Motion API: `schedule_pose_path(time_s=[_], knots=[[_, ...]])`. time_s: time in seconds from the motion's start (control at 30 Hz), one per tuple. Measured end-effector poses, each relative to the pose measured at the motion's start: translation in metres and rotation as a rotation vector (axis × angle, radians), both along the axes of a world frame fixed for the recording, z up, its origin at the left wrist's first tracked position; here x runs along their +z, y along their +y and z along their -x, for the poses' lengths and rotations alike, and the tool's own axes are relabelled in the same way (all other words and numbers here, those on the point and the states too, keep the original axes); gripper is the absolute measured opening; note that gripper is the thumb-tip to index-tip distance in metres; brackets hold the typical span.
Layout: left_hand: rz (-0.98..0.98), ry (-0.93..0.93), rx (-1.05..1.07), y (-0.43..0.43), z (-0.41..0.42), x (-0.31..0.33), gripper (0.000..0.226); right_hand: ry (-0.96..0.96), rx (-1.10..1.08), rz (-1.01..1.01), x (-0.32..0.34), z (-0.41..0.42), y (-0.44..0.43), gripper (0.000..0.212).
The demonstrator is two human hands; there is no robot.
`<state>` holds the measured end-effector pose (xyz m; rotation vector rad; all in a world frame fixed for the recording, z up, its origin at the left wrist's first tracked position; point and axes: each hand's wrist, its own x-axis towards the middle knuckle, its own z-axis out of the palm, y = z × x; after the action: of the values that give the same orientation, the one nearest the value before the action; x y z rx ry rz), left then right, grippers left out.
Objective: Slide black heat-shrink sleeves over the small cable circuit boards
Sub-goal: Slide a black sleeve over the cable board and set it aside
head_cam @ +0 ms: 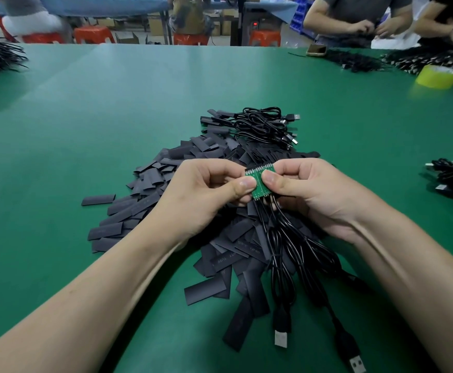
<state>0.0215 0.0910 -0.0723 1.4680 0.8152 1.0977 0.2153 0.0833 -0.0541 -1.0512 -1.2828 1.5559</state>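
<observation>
In the middle of the frame the left hand (206, 184) and the right hand (308, 189) both pinch the green boards (260, 190), thumbs on top and the other fingers curled. The boards look light, stiff and rather fragile, so the edges seem the safest hold. Their cables (282, 249) hang limp over the thin, soft sleeves (149, 181). The green counter (85, 117) looks smooth, perhaps slippery. Across the top of the frame are red stools (93, 33) and other workers (354, 20).

1 left hand (206, 189), 1 right hand (308, 189), 1 board (260, 191), 1 tape roll (438, 76), 1 phone (317, 49), 4 red stools (93, 33). Sleeves (149, 211): one pile, uncountable.
</observation>
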Motion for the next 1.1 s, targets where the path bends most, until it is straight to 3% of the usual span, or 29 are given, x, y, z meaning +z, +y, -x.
schedule_pose_path(time_s=[0.27,0.43,0.5,0.6,0.67,0.73,0.83,0.9,1.0,1.1], knots=[[0.024,-0.024,0.018,-0.001,-0.002,0.002,0.011,0.023,-0.002,0.029,0.005,0.000,-0.001,0.014],[0.006,-0.038,0.021,-0.002,-0.002,0.003,0.012,-0.135,-0.099,-0.065,0.015,-0.015,0.000,0.012],[-0.033,-0.022,0.022,-0.003,-0.002,0.003,0.012,-0.404,-0.186,-0.151,0.018,-0.026,0.004,0.018],[-0.114,0.035,0.046,-0.004,-0.001,0.004,0.008,-1.075,-0.354,-0.378,0.012,-0.039,0.013,0.023],[-0.152,0.067,0.087,-0.004,-0.001,0.003,0.008,-1.195,-0.442,-0.546,0.010,-0.034,0.012,0.021],[-0.181,0.088,0.136,-0.003,-0.002,0.002,0.005,-1.025,-0.388,-0.679,0.011,-0.025,0.009,0.021],[-0.232,0.112,0.226,-0.001,-0.003,0.000,0.006,-0.715,-0.091,-0.570,0.012,-0.012,0.002,0.033],[-0.268,0.164,0.299,0.000,-0.002,-0.001,0.007,-0.636,0.056,-0.505,0.011,-0.009,0.000,0.023],[-0.323,0.256,0.376,0.002,-0.002,-0.003,0.004,-0.498,0.079,-0.454,0.011,-0.009,0.000,0.018],[-0.512,0.530,0.428,0.003,0.001,-0.006,0.012,-0.194,0.014,-0.315,0.016,-0.009,-0.001,0.016]])
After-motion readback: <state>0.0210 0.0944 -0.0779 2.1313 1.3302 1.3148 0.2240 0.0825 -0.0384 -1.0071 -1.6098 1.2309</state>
